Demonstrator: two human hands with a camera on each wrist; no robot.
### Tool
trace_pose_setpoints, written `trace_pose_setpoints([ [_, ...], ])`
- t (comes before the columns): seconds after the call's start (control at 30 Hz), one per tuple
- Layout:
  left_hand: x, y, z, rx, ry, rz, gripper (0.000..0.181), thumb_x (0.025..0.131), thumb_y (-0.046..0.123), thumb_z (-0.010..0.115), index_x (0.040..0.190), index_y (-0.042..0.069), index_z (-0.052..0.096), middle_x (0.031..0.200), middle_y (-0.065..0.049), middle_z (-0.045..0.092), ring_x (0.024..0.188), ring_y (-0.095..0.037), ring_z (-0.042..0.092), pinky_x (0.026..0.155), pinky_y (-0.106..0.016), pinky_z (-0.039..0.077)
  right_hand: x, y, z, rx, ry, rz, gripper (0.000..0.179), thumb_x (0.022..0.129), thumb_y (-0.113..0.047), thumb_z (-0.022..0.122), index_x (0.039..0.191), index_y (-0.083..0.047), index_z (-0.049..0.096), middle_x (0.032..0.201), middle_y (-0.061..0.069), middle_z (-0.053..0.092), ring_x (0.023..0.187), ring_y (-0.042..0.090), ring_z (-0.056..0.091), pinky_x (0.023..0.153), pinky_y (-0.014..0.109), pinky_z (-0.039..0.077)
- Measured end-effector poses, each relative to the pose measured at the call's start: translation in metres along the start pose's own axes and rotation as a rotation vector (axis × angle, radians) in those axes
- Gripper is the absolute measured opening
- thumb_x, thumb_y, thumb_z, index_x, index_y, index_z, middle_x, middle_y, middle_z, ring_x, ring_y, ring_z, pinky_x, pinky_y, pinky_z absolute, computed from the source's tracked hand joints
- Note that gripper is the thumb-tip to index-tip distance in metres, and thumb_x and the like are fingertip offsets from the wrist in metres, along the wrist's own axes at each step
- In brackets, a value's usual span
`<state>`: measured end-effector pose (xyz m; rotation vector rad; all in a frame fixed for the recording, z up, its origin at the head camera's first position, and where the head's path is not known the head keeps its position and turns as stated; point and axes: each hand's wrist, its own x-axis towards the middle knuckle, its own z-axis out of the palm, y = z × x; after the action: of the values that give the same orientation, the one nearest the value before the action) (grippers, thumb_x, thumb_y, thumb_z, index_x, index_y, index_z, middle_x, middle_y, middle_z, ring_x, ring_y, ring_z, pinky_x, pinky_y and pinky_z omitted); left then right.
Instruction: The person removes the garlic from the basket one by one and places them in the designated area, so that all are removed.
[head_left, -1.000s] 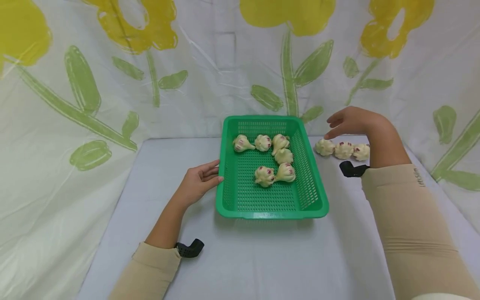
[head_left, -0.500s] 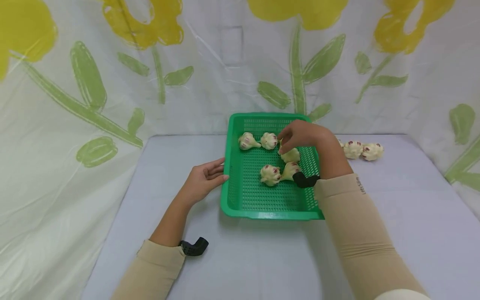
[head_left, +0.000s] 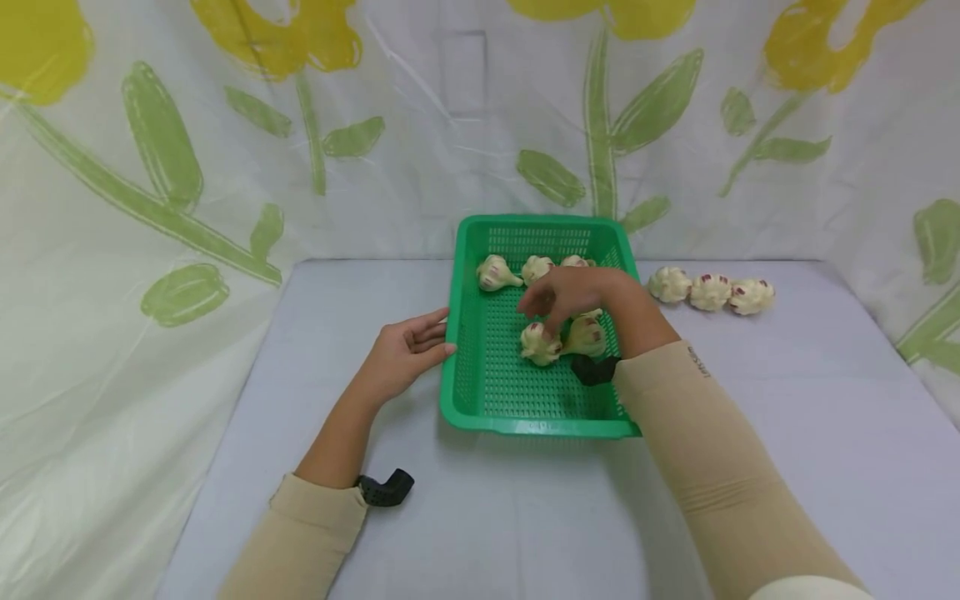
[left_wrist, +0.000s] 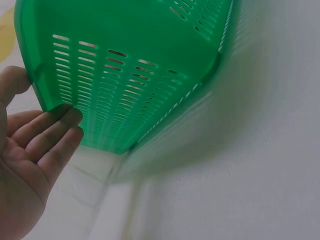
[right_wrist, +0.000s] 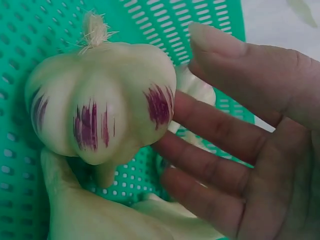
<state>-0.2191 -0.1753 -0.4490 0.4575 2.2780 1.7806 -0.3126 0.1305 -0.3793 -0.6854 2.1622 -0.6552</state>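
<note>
A green perforated plastic basket [head_left: 525, 427] stands on the table with several garlic bulbs in it. My left hand [head_left: 401, 358] is at the basket's left side; in the left wrist view, its straight fingers [left_wrist: 50, 137] touch the slotted outer wall, thumb at the rim. Over the basket's right half reaches my right hand [head_left: 573, 292]. Its fingertips are right at a purple-streaked garlic bulb [right_wrist: 100, 107], while the thumb stands apart from it in the right wrist view. Another bulb [head_left: 587, 335] lies beside that one. The hand partly covers bulbs [head_left: 536, 268] farther back.
Three more garlic bulbs [head_left: 710, 292] lie in a row on the white-covered table [head_left: 480, 517], right of the basket. A white curtain [head_left: 420, 167] with painted yellow flowers hangs behind the table. Each wrist carries a black camera mount [head_left: 386, 489].
My right hand has moved left from the bulb row to over the basket, then a little toward its front-left bulb. My left hand has stayed at the basket's side. The head view has shifted slightly.
</note>
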Motion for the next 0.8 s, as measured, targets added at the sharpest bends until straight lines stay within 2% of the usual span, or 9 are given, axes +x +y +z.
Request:
trace_pose_setpoints([
  [0.13,0.000,0.001,0.000,0.001,0.004,-0.005,0.063,0.091,0.024,0.073,0.146,0.010,0.047,0.135,-0.014,0.061,0.121,-0.024,0.063,0.092,-0.027,0.056,0.001,0.000,0.000,-0.005,-0.066,0.016,0.072,0.082,-0.014,0.078,0.147,-0.009,0.045,0.148,0.016,0.047,0.140,0.037,0.040,0.107,0.046,0.047],
  [0.23,-0.001,0.002,0.001,0.002,0.006,-0.007,0.062,0.091,0.023,0.073,0.146,0.010,0.047,0.135,-0.015,0.061,0.120,-0.024,0.063,0.092,-0.028,0.056,0.001,0.000,0.001,-0.032,-0.102,0.063,0.079,0.082,-0.014,0.078,0.151,-0.015,0.040,0.150,0.016,0.045,0.141,0.038,0.038,0.102,0.045,0.050],
  [0.37,-0.001,0.003,0.002,0.001,0.007,-0.012,0.063,0.090,0.024,0.073,0.146,0.010,0.047,0.135,-0.015,0.061,0.121,-0.025,0.063,0.093,-0.028,0.056,0.004,0.002,0.005,-0.088,-0.121,0.107,0.079,0.084,-0.012,0.075,0.153,-0.020,0.036,0.151,0.013,0.044,0.139,0.034,0.042,0.086,0.036,0.054],
  [0.5,-0.003,0.002,0.002,0.003,0.009,-0.026,0.063,0.090,0.025,0.073,0.146,0.010,0.047,0.135,-0.014,0.061,0.121,-0.024,0.063,0.093,-0.028,0.055,0.008,0.003,0.010,-0.124,-0.126,0.119,0.076,0.085,-0.006,0.071,0.152,-0.023,0.039,0.149,0.011,0.046,0.135,0.030,0.045,0.071,0.029,0.049],
  [0.57,-0.003,0.001,0.002,0.004,0.009,-0.030,0.063,0.090,0.025,0.073,0.146,0.010,0.047,0.135,-0.014,0.061,0.121,-0.024,0.062,0.093,-0.027,0.055,0.010,0.003,0.011,-0.143,-0.125,0.122,0.075,0.085,-0.004,0.070,0.151,-0.025,0.041,0.148,0.010,0.047,0.131,0.027,0.047,0.067,0.028,0.045],
  [0.67,-0.003,0.000,0.002,0.002,0.008,-0.023,0.064,0.090,0.025,0.073,0.146,0.010,0.047,0.135,-0.015,0.061,0.121,-0.024,0.062,0.093,-0.028,0.055,0.012,0.003,0.013,-0.158,-0.111,0.130,0.075,0.083,-0.002,0.069,0.149,-0.028,0.043,0.147,0.008,0.047,0.115,0.025,0.050,0.061,0.028,0.039],
  [0.8,-0.002,0.000,0.002,-0.002,0.010,-0.015,0.064,0.090,0.025,0.073,0.146,0.010,0.047,0.135,-0.015,0.061,0.121,-0.024,0.063,0.093,-0.027,0.055,0.013,0.002,0.015,-0.116,-0.086,0.162,0.078,0.081,-0.001,0.071,0.148,-0.030,0.044,0.147,0.008,0.046,0.104,0.025,0.048,0.060,0.029,0.038],
])
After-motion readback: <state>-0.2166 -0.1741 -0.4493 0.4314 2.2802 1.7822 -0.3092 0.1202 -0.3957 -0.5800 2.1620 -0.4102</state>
